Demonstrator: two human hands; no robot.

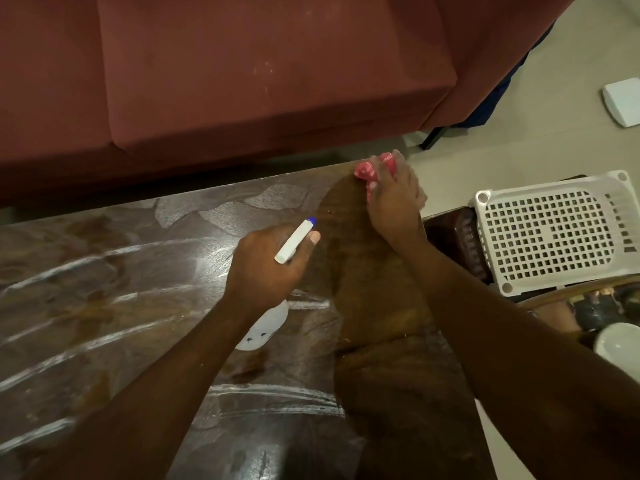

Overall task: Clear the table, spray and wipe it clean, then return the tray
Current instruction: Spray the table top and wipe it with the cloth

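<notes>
Grips the spray bottle [295, 241] in the curled left hand [270, 271] over the streaked table [104, 271]. Presses the pink cloth [367, 171] onto its far corner, right hand [394, 202] clutching it.

Over the surface [104, 289], two arms are showing bare all the way from the wrists to the near edge of the picture. The left forearm [166, 375] and the right forearm [502, 323] are appearing slim at the wrist and are widening toward the near side of the surface. The left hand [266, 268] is showing rounded knuckles and a thumb [313, 237] with a short, neatly trimmed nail. The right hand [394, 202], by the far edge of the surface, is showing bare too, its fingertips [414, 188] blurring so that the nails are not reading clearly.
</notes>
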